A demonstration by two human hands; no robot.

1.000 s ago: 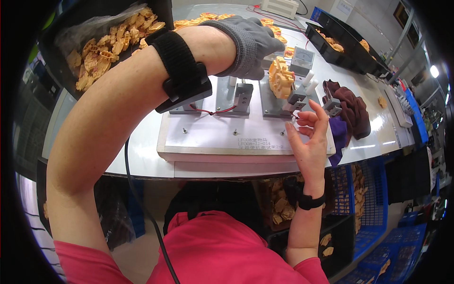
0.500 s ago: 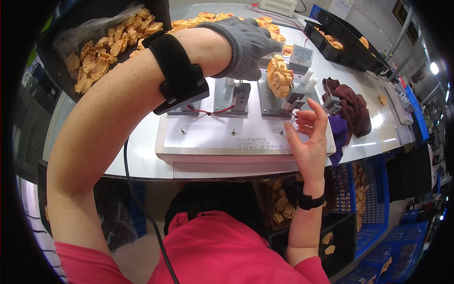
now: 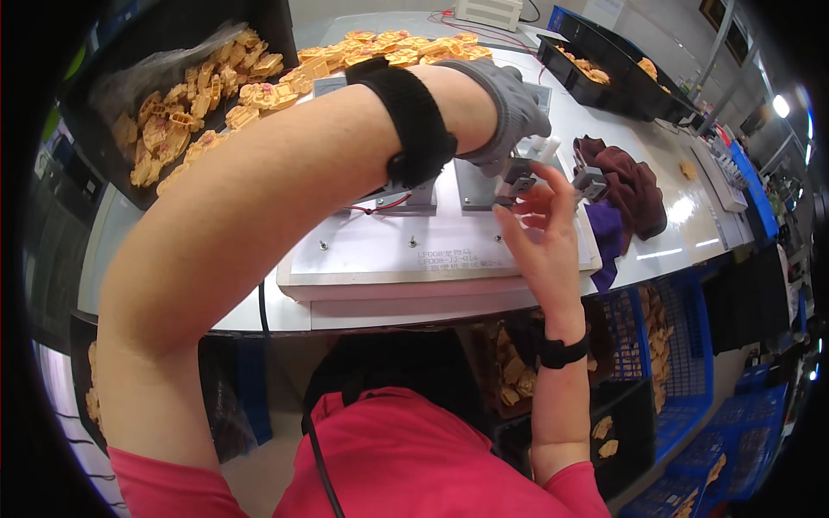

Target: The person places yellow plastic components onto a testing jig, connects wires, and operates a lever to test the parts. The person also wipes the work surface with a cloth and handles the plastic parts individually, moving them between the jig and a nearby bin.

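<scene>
While the gloved left hand (image 3: 505, 108) has swung down across the fixture (image 3: 449, 237) at frame centre, its curled fingers now press on the grey clamp (image 3: 518, 173). The bare right hand (image 3: 540, 229) has risen beside it, fingers half-open, touching the same clamp. The orange parts (image 3: 194, 112) sit untouched at upper left.

Bright, even indoor light falls from overhead; a round ceiling lamp (image 3: 781, 105) flares white at the upper right, well beyond the bare right hand's fingers (image 3: 527, 203). Its glare streaks the glossy white tabletop (image 3: 682, 211) just right of them. Fisheye bending curves the table edge, corners vignette black, and focus softens outward.
</scene>
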